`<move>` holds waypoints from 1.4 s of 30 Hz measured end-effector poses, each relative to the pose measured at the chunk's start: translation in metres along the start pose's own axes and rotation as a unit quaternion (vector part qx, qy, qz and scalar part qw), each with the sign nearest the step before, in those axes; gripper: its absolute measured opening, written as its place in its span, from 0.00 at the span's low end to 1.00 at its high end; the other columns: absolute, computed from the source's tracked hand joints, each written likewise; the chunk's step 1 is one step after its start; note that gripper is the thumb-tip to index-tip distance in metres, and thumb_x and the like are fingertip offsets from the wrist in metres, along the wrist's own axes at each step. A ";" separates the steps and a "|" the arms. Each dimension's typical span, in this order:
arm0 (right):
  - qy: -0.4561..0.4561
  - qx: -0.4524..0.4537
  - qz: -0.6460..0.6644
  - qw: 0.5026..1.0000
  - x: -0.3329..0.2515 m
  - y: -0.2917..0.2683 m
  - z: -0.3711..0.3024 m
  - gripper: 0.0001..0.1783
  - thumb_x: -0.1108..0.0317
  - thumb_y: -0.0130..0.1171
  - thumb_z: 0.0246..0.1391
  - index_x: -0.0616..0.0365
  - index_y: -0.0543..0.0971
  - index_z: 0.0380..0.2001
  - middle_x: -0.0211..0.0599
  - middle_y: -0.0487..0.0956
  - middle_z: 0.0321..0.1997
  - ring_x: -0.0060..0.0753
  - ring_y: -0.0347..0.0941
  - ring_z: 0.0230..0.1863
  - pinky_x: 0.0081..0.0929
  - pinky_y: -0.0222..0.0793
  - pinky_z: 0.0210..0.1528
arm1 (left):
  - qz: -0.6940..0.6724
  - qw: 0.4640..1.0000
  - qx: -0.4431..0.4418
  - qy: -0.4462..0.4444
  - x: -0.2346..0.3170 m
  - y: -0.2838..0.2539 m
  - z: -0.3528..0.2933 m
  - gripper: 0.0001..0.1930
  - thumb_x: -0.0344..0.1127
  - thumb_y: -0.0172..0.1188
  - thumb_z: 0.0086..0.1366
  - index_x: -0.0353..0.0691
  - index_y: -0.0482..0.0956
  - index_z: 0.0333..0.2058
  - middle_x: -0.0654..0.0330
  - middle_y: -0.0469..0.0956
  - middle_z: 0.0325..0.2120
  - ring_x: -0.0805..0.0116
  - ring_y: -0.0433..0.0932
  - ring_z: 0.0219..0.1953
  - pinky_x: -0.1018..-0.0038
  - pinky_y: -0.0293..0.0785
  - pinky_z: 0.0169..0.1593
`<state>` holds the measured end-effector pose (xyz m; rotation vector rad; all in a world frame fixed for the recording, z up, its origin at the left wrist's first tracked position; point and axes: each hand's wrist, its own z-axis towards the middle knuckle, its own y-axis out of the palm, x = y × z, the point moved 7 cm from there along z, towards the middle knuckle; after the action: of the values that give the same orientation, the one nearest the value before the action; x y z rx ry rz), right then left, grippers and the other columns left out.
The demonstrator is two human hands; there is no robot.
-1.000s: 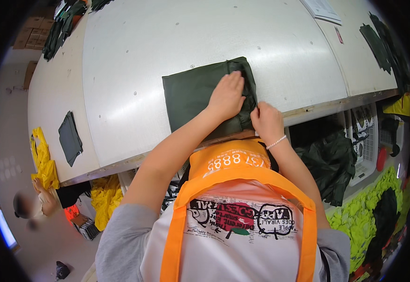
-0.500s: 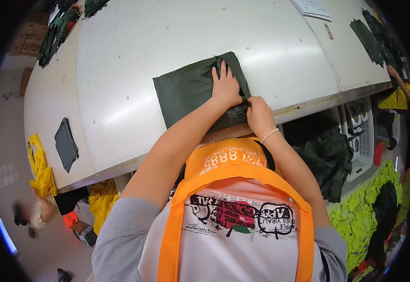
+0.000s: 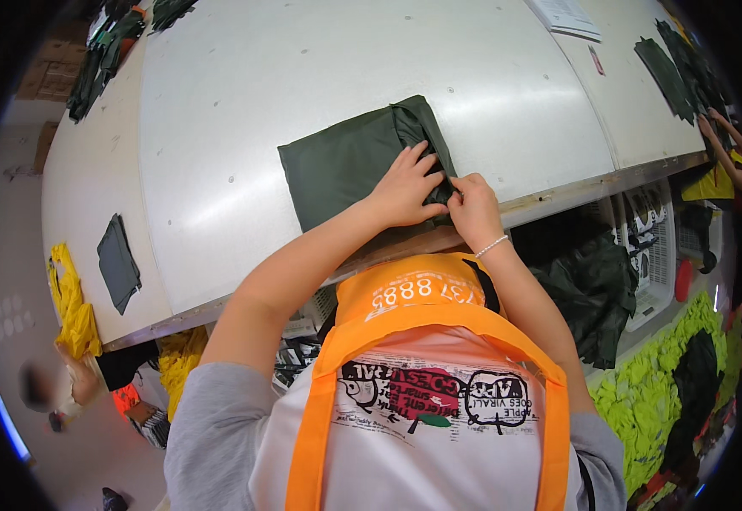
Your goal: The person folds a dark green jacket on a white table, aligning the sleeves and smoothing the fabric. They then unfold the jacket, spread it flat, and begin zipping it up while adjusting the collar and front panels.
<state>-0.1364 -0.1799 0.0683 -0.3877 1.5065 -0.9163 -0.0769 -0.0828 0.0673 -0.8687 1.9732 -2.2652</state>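
A dark green folded garment (image 3: 337,169) of smooth, thin cloth lies at the near edge of the white table (image 3: 303,77). Its right side is turned over in a narrow strip, with loose folds showing inside. My left hand (image 3: 403,191) rests on this strip with its fingers apart, the tips against the folds. Beside it, my right hand (image 3: 475,209) pinches the garment's right edge close to the table's rim. The cloth between the right fingertips is mostly hidden.
A grey-green folded piece (image 3: 119,262) lies at left, near yellow cloth (image 3: 74,307). Papers (image 3: 563,17) and a small red-and-white tool (image 3: 596,60) lie far right. Below the table, dark cloth (image 3: 588,289) hangs from a white crate (image 3: 662,255) near a lime-green heap (image 3: 643,392). Co-workers stand either side.
My left hand has slid nearer along the garment's turned strip, uncovering its far part. My right hand keeps its pinch at the edge, shifted very slightly.
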 end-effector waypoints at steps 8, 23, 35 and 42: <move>-0.021 -0.044 -0.038 0.998 -0.005 -0.005 0.019 0.12 0.79 0.52 0.46 0.65 0.78 0.36 0.49 0.72 0.35 0.53 0.72 0.37 0.40 0.70 0.41 | -0.163 0.978 -0.121 -0.043 -0.028 0.030 0.012 0.34 0.56 0.50 0.60 0.35 0.65 0.57 0.42 0.51 0.63 0.39 0.32 0.68 0.46 0.30 0.66; -0.038 -0.058 -0.056 0.996 -0.003 -0.003 0.010 0.12 0.78 0.51 0.44 0.68 0.75 0.35 0.50 0.71 0.39 0.53 0.73 0.36 0.40 0.72 0.40 | -0.016 0.996 0.046 -0.069 0.001 0.025 0.015 0.22 0.41 0.56 0.55 0.37 0.75 0.48 0.47 0.67 0.54 0.42 0.48 0.66 0.41 0.44 0.63; -0.051 0.003 -0.158 0.986 -0.004 0.030 0.093 0.10 0.70 0.47 0.55 0.59 0.76 0.37 0.45 0.77 0.33 0.49 0.77 0.34 0.39 0.74 0.37 | 0.144 0.975 0.135 -0.106 -0.045 0.012 0.029 0.29 0.45 0.48 0.62 0.32 0.64 0.57 0.42 0.59 0.60 0.49 0.55 0.64 0.52 0.50 0.64; -0.126 -0.065 -0.177 0.974 -0.014 0.045 0.083 0.07 0.68 0.50 0.55 0.58 0.74 0.34 0.43 0.76 0.30 0.48 0.76 0.29 0.39 0.73 0.30 | -0.146 0.988 0.055 -0.017 -0.083 -0.020 0.024 0.23 0.43 0.60 0.53 0.35 0.77 0.45 0.41 0.68 0.53 0.44 0.63 0.59 0.61 0.58 0.62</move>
<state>-0.0437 -0.1681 0.0520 -0.8564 1.2856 -1.0037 0.0098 -0.0702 0.0540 -1.2475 1.7880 -2.4593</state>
